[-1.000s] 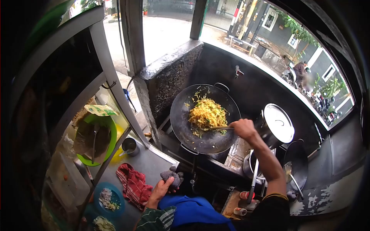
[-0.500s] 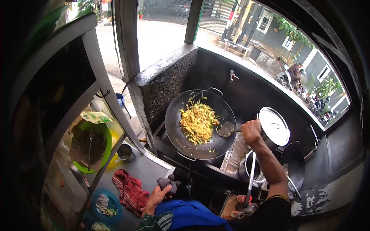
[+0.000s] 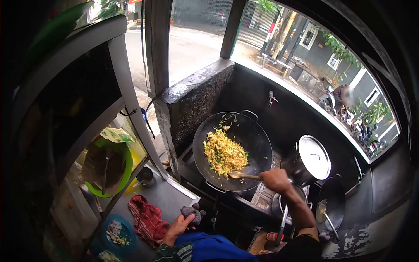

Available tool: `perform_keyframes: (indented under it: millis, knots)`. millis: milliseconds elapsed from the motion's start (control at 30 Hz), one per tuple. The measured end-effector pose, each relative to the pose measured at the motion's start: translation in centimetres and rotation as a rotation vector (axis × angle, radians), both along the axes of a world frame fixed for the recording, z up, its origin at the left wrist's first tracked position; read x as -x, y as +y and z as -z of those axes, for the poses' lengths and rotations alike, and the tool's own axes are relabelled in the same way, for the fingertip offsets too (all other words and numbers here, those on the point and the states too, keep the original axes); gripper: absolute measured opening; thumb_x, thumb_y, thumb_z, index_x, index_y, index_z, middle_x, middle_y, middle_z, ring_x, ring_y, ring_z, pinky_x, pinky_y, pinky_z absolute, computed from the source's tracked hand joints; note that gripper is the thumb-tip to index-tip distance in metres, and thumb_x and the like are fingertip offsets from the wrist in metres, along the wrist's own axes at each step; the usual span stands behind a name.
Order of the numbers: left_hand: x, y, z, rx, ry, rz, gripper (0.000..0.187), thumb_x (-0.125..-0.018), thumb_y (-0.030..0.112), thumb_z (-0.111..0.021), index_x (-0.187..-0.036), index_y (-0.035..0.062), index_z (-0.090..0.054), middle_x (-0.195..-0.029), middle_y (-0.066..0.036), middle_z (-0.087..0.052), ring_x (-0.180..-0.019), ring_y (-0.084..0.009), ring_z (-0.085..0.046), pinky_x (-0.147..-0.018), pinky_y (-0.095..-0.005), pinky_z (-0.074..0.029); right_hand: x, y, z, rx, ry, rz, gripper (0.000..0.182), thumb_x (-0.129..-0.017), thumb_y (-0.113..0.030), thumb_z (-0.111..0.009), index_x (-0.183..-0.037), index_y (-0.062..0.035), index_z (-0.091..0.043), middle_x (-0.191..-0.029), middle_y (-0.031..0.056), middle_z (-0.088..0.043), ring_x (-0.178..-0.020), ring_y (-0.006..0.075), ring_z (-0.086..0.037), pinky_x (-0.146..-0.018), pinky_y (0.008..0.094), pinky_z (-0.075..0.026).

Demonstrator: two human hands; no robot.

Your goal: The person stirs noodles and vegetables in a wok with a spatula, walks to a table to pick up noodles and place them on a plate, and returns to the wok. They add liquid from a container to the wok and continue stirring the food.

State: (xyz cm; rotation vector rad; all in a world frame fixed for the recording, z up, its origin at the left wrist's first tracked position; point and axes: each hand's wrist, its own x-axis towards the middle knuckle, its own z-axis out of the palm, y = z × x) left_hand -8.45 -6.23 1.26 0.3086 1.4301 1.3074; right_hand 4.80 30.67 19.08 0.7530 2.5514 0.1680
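A black wok [image 3: 257,144] sits on the stove and holds yellow noodles [image 3: 223,153] with green bits. My right hand [image 3: 274,178] grips the handle of a spatula [image 3: 241,175] whose blade lies under the near edge of the noodles. My left hand [image 3: 180,226] rests on the steel counter near my body, closed on a dark grey cloth [image 3: 193,212].
A lidded steel pot [image 3: 310,158] stands right of the wok, with a smaller pan [image 3: 331,205] and a ladle beside it. A red checked rag [image 3: 147,218], a metal cup [image 3: 144,176], a green bowl [image 3: 126,168] and a blue bowl [image 3: 114,232] of chopped food lie left. A person stands outside.
My right hand drew back toward the wok's near rim and pushed the spatula under the noodles' near edge. The noodle pile shifted left. My left hand stayed on the cloth.
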Motion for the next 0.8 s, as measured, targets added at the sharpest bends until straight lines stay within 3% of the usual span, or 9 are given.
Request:
perform_keyframes:
  millis: [100,133,233,300,367,533,600,700,800]
  knots:
    - [-0.2,1.8,1.9,-0.05,0.041,0.06,0.044,-0.091,0.041,-0.055,-0.115,0.0034,-0.055,-0.09,-0.002,-0.066,-0.056,-0.01,-0.061,-0.047,-0.0194,-0.04,1.4,1.5,9.7,-0.007,0.273,0.055,0.035,-0.087,-0.015,-0.045,-0.118,-0.0271,-0.057,-0.08,0.0188,-0.066,-0.077,0.0356,-0.066,-0.062,0.0477,-0.051]
    - [0.2,2.4,1.1,-0.027,0.05,0.134,0.043,-0.093,0.037,-0.053,-0.119,0.0031,-0.053,-0.097,-0.004,-0.065,-0.067,-0.0115,-0.063,-0.05,-0.0214,-0.045,1.3,1.9,10.2,-0.109,0.341,0.084,0.033,-0.089,-0.014,-0.044,-0.117,-0.0258,-0.056,-0.077,0.0169,-0.065,-0.071,0.0347,-0.066,-0.057,0.0464,-0.05]
    - [-0.1,3.8,-2.3,-0.078,0.119,0.07,0.042,-0.094,0.043,-0.049,-0.115,0.0065,-0.056,-0.088,-0.002,-0.067,-0.062,-0.0105,-0.063,-0.05,-0.0225,-0.044,0.0,1.7,8.5,-0.136,0.273,0.059,0.028,-0.092,-0.014,-0.043,-0.117,-0.0201,-0.053,-0.07,0.0127,-0.064,-0.066,0.0318,-0.066,-0.052,0.0443,-0.049]
    - [0.0,4.1,-2.0,-0.064,0.125,0.046,0.044,-0.094,0.044,-0.048,-0.114,0.0058,-0.056,-0.087,-0.003,-0.067,-0.062,-0.0103,-0.063,-0.051,-0.0221,-0.044,-0.8,-2.2,6.3,-0.079,0.113,0.031,0.023,-0.094,-0.018,-0.042,-0.106,-0.0041,-0.056,-0.077,0.0106,-0.068,-0.07,0.027,-0.068,-0.054,0.0426,-0.05]
    - [0.3,5.2,-1.3,-0.034,0.107,0.047,0.045,-0.096,0.037,-0.047,-0.121,0.0004,-0.054,-0.108,-0.012,-0.063,-0.094,-0.0198,-0.063,-0.061,-0.0308,-0.054,0.2,-4.7,7.8,-0.066,0.011,0.001,0.028,-0.092,-0.016,-0.044,-0.113,-0.0003,-0.053,-0.078,0.0111,-0.068,-0.07,0.0265,-0.068,-0.055,0.0416,-0.05]
    - [0.6,12.6,5.5,0.203,0.565,0.018,0.074,-0.093,0.059,-0.033,-0.094,-0.01,-0.061,-0.088,-0.03,-0.063,-0.09,-0.031,-0.066,-0.072,-0.0427,-0.049,2.1,1.2,15.4,-0.29,0.238,-0.026,0.046,-0.09,-0.014,-0.047,-0.134,-0.006,-0.042,-0.078,0.0091,-0.067,-0.066,0.0231,-0.066,-0.053,0.0359,-0.048]
    - [1.8,16.0,6.0,0.151,0.278,-0.081,0.071,-0.091,0.061,-0.039,-0.089,-0.0068,-0.062,-0.082,-0.022,-0.065,-0.069,-0.0247,-0.066,-0.056,-0.0371,-0.051,0.9,0.8,13.8,-0.255,0.204,0.012,0.044,-0.09,-0.015,-0.046,-0.132,-0.0055,-0.042,-0.078,0.0108,-0.067,-0.068,0.0252,-0.066,-0.054,0.0391,-0.049]
    - [2.1,18.7,3.0,0.16,-0.128,-0.252,0.054,-0.085,0.052,-0.055,-0.084,-0.0019,-0.061,-0.073,-0.012,-0.062,-0.059,-0.0188,-0.06,-0.048,-0.0318,-0.047,-0.1,-5.0,11.5,-0.122,0.069,0.043,0.031,-0.09,-0.014,-0.046,-0.119,-0.0047,-0.05,-0.079,0.0134,-0.067,-0.07,0.0277,-0.067,-0.055,0.0464,-0.048]
    - [2.3,19.0,5.5,0.096,-0.196,-0.247,0.035,-0.076,0.038,-0.063,-0.081,0.003,-0.059,-0.067,-0.005,-0.057,-0.055,-0.0159,-0.055,-0.046,-0.0293,-0.044,1.3,-6.3,9.5,0.083,0.156,0.005,0.023,-0.09,-0.014,-0.043,-0.107,-0.0047,-0.053,-0.076,0.0166,-0.066,-0.07,0.033,-0.067,-0.057,0.0525,-0.05]
